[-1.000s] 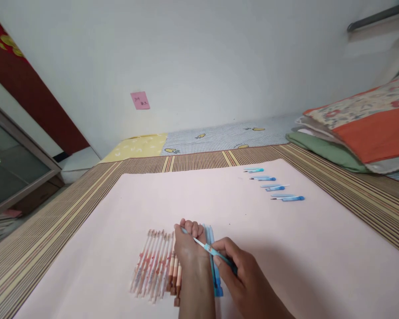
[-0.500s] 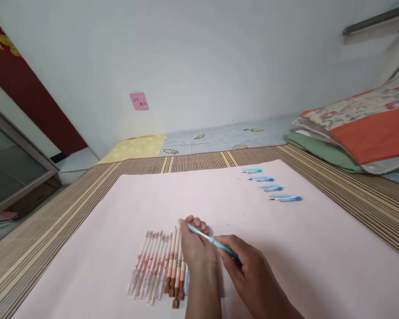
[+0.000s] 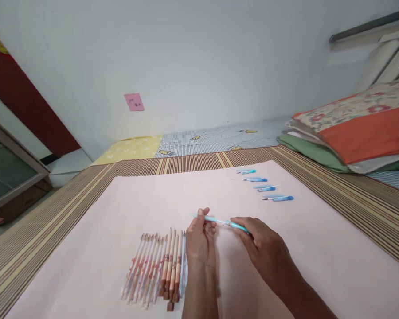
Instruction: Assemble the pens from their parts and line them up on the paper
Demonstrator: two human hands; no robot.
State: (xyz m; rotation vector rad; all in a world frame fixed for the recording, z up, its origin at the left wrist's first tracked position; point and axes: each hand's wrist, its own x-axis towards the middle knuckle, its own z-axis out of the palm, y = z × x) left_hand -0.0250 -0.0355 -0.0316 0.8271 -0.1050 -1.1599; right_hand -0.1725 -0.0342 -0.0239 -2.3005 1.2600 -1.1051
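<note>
A light-blue pen lies nearly level between my two hands over the pink sheet. My left hand pinches its pale front barrel between thumb and finger. The darker turquoise rear part is gripped by my right hand. A thin white stretch shows between the two barrel parts. Left of my left wrist lie several pink-and-white pens side by side, then several cream pens with brown ends. Some pale blue pens beside them are partly hidden by my left arm.
Several blue pens in separated parts lie in a slanted row at the sheet's far right. A striped mat surrounds the sheet. Folded bedding with an orange-edged pillow is stacked at the right. A white wall stands behind.
Both hands have moved farther out over the sheet with the pen, which now lies closer to level. My right hand has shifted rightward. The view has turned slightly to the right.
</note>
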